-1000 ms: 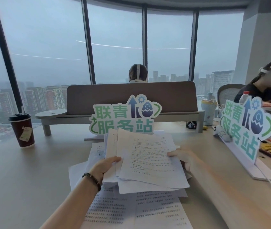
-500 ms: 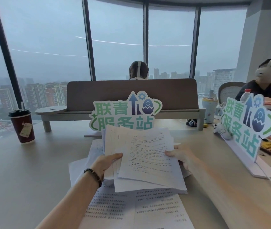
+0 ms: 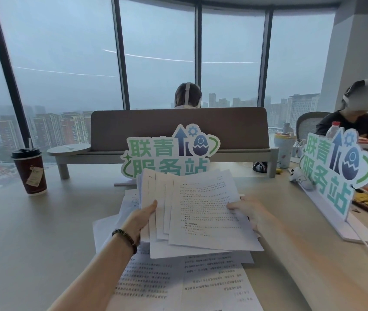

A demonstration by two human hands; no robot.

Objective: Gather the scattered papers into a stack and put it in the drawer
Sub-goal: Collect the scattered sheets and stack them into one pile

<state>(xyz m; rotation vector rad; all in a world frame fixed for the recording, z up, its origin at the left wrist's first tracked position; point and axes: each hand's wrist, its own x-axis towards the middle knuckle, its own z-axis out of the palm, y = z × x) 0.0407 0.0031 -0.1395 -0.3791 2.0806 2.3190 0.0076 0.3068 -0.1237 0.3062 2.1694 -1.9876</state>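
Note:
I hold a fanned bundle of printed papers (image 3: 198,212) above the table, tilted up toward me. My left hand (image 3: 140,223), with a dark bead bracelet on its wrist, grips the bundle's left edge. At the right edge my right hand (image 3: 249,213) grips it, thumb on top. Under the bundle, more printed sheets (image 3: 178,286) lie loose on the beige table (image 3: 32,243), some poking out at the left. No drawer is in view.
A green and white sign (image 3: 169,153) stands just behind the papers, and a second one (image 3: 335,173) stands at the right with a white cable. A dark red coffee cup (image 3: 30,171) is at the left. A desk divider and two seated people are beyond.
Both hands have lifted the bundle higher and tilted it more upright, drawing the sheets closer together. The sheets on the table have stayed put.

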